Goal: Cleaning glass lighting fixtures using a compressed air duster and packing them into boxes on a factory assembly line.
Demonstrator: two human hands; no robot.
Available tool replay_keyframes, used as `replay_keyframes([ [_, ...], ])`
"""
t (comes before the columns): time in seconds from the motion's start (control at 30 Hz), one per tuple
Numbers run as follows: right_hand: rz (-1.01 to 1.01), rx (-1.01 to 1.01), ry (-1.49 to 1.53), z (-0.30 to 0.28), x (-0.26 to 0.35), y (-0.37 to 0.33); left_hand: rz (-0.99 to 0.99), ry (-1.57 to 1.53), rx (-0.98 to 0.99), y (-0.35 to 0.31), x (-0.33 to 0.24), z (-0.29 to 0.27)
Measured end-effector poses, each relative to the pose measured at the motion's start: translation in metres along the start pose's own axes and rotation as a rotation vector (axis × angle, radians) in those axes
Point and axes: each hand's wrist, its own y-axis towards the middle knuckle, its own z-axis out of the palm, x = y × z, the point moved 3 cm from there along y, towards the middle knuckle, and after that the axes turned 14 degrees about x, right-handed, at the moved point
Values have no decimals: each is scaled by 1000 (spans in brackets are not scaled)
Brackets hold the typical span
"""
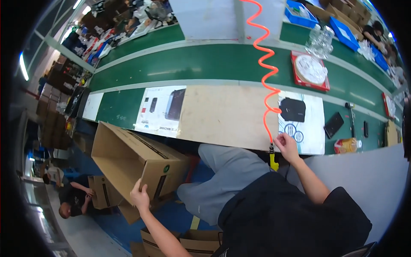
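My left hand (140, 195) grips the near edge of a large open cardboard box (165, 159), tilted on its side beside my left leg. Its open mouth faces left. At the front edge of the bench, my right hand (286, 146) is closed with its fingers curled; whether anything is in it I cannot make out. Just left of that hand hangs a yellow air gun (274, 162) on a coiled orange hose (269, 79). Beyond the hand, a flat black part (293, 110) lies on a white printed sheet (314, 124).
A green bench holds a bare cardboard sheet (227, 113), a phone (333, 125), a hammer-like tool (351, 118) and a drink bottle (347, 145). Farther back stands a red tray (319, 83) with a white roll. Cartons (201, 242) sit below; another person (77, 199) handles a box at left.
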Motion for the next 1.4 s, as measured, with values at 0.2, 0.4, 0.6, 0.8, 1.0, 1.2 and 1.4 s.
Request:
replay_keyframes([
  [0.2,-153,129,-350,21,-4,6,52,4,40,20,-40,13],
  [0.4,-6,291,-571,30,-16,17,143,53,-98,7,-50,14],
  [0.6,65,544,-736,15,-15,-1,249,145,-290,-25,-76,15],
  [0.8,146,625,-368,-65,54,11,448,-15,-161,-50,-120,47],
  [1.0,-268,149,325,-100,160,26,729,-428,296,-55,-226,79],
  [1.2,-433,330,733,-5,224,25,716,-648,415,-73,-326,133],
  [1.4,-722,19,-179,-127,216,106,389,-830,413,-73,-245,169],
])
